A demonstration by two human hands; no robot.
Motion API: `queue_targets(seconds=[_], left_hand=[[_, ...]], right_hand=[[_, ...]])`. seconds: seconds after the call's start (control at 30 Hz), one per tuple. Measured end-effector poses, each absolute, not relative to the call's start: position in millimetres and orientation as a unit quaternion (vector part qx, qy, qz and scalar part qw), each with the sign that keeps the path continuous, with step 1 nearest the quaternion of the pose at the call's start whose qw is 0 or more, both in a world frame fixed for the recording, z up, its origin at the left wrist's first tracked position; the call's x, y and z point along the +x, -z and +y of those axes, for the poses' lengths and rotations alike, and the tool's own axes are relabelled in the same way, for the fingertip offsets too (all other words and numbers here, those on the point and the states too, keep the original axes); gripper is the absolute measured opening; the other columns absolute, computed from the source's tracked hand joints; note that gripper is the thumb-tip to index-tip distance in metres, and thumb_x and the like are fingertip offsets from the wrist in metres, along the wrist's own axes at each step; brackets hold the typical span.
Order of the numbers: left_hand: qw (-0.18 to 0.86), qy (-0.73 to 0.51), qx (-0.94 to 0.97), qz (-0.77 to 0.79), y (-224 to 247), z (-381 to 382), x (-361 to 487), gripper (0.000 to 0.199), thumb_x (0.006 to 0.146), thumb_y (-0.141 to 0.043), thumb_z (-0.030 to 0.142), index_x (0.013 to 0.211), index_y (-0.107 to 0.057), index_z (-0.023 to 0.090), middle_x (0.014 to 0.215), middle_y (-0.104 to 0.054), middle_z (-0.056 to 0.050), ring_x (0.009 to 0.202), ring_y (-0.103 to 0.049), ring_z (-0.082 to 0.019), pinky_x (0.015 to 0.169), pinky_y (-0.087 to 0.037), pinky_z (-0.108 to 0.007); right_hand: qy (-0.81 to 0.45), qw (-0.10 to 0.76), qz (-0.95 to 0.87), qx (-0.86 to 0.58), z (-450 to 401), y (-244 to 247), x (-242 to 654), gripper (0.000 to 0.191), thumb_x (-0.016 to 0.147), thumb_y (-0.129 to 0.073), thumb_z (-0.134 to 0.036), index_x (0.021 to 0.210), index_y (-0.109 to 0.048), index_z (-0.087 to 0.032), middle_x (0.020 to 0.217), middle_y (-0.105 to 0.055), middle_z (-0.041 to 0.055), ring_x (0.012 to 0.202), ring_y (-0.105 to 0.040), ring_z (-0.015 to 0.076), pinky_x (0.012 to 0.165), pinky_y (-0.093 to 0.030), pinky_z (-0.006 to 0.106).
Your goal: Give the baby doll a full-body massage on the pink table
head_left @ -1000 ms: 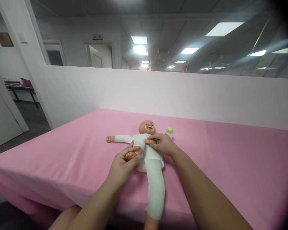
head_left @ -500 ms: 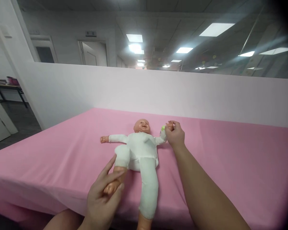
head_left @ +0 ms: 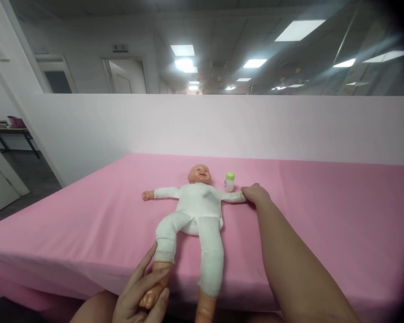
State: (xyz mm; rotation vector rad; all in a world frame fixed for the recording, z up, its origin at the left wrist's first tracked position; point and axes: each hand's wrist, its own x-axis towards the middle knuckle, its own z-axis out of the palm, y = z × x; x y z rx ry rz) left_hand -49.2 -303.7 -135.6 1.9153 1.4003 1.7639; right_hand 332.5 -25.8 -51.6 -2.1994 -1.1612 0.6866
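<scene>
A baby doll (head_left: 198, 200) with a white cloth body lies on its back on a pink-covered table (head_left: 104, 215), its head away from me. My left hand (head_left: 136, 294) is closed around the doll's lower leg and foot (head_left: 154, 294) on the left side, the toes showing between the fingers. On the right, my right hand (head_left: 256, 194) is wrapped over the doll's hand, which it hides; that arm (head_left: 234, 197) is stretched out low over the cloth. A small bottle with a green cap (head_left: 229, 183) stands just behind this arm, left of my right hand.
A white partition wall (head_left: 222, 128) with glass above it rises behind the table. At the far left stand a dark-legged table (head_left: 10, 130) with things on it and a white door (head_left: 0, 179). My knee (head_left: 94, 307) is at the table's front edge.
The doll's left-side leg, bent with its knee raised before, is now straighter and nearer me. Its right-side arm has come down and outward with my right hand, uncovering the bottle.
</scene>
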Motion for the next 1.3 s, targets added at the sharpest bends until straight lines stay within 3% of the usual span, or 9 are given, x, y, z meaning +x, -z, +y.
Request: queue_targets(seconds=[0.13,0.3,0.4,0.47,0.6,0.87,1.0,1.17,1.3], left_hand=[[0.083,-0.568,0.668,0.473,108.2,-308.9,-49.3,0.031,0.083,-0.075,0.023,0.113,-0.079,0.032,0.142,-0.066,-0.006,0.128,-0.064,-0.034,0.106,-0.057,-0.044],[0.119,-0.54,0.675,0.489,81.4,-300.1,-49.2,0.03,0.084,-0.075,0.024,0.114,-0.079,0.03,0.144,-0.064,-0.006,0.132,-0.062,-0.034,0.107,-0.056,-0.044],[0.143,-0.579,0.663,0.453,77.2,-278.4,-46.7,0.03,0.086,-0.073,0.024,0.115,-0.079,0.029,0.131,-0.071,-0.007,0.144,-0.049,-0.034,0.111,-0.052,-0.047],[0.166,-0.56,0.678,0.446,68.6,-262.2,-44.0,0.032,0.086,-0.072,0.023,0.117,-0.078,0.028,0.128,-0.073,-0.007,0.148,-0.043,-0.033,0.116,-0.047,-0.048],[0.226,-0.5,0.709,0.444,39.7,-233.5,-35.1,0.033,0.086,-0.072,0.025,0.118,-0.078,0.028,0.112,-0.077,-0.006,0.15,-0.041,-0.032,0.125,-0.033,-0.051],[0.315,-0.515,0.641,0.474,34.9,-182.2,-17.8,0.026,0.079,-0.073,0.029,0.103,-0.082,0.024,0.141,-0.066,-0.009,0.154,-0.031,-0.035,0.123,-0.03,-0.05],[0.309,-0.527,0.639,0.468,43.2,-178.6,-18.3,0.028,0.078,-0.074,0.029,0.105,-0.081,0.024,0.141,-0.066,-0.009,0.154,-0.031,-0.035,0.122,-0.032,-0.05],[0.221,-0.545,0.67,0.453,53.5,-206.0,-25.7,0.029,0.083,-0.071,0.026,0.111,-0.079,0.025,0.131,-0.072,-0.009,0.151,-0.038,-0.033,0.119,-0.041,-0.049],[0.098,-0.57,0.697,0.424,74.9,-247.8,-31.6,0.034,0.082,-0.071,0.017,0.114,-0.077,0.026,0.141,-0.066,-0.009,0.146,-0.047,-0.034,0.112,-0.05,-0.046]], right_hand=[[-0.217,0.325,-0.452,-0.802,-26.0,51.1,334.6,0.062,0.064,-0.073,-0.037,0.121,-0.061,-0.015,0.081,-0.07,0.0149,0.074,-0.07,0.0357,0.066,-0.053,0.046],[-0.094,0.456,-0.505,-0.726,-42.1,28.9,304.2,0.06,0.083,-0.061,-0.039,0.139,-0.051,-0.021,0.12,-0.071,0.0138,0.109,-0.068,0.0311,0.089,-0.052,0.04],[-0.037,0.532,-0.59,-0.606,-56.4,19.3,265.6,0.057,0.084,-0.066,-0.037,0.138,-0.053,-0.024,0.118,-0.073,0.0082,0.104,-0.07,0.0264,0.092,-0.052,0.037],[-0.056,0.518,-0.668,-0.531,-65.0,18.5,239.4,0.054,0.082,-0.071,-0.039,0.133,-0.056,-0.027,0.11,-0.075,0.0042,0.093,-0.071,0.0229,0.085,-0.053,0.035],[-0.044,0.408,-0.789,-0.458,-76.1,21.4,206.7,0.021,0.082,-0.078,-0.04,0.097,-0.071,-0.027,0.092,-0.074,0.001,0.086,-0.066,0.0222,0.076,-0.047,0.033],[-0.055,0.31,-0.865,-0.39,-80.5,20.7,199.1,0.015,0.093,-0.067,-0.032,0.082,-0.076,-0.028,0.084,-0.074,0.0006,0.088,-0.064,0.0214,0.079,-0.044,0.033],[-0.046,0.31,-0.85,-0.424,-80.0,22.5,198.4,0.001,0.085,-0.073,-0.028,0.085,-0.074,-0.027,0.091,-0.075,0.0019,0.092,-0.064,0.0231,0.077,-0.045,0.033],[-0.056,0.422,-0.778,-0.462,-77.9,17.8,216.5,0.029,0.085,-0.071,-0.035,0.113,-0.071,-0.029,0.098,-0.076,0.0017,0.087,-0.068,0.0217,0.077,-0.05,0.032],[-0.042,0.546,-0.638,-0.542,-66.5,13.3,254.6,0.035,0.09,-0.062,-0.04,0.122,-0.065,-0.027,0.106,-0.076,0.0036,0.09,-0.071,0.021,0.083,-0.053,0.032]])
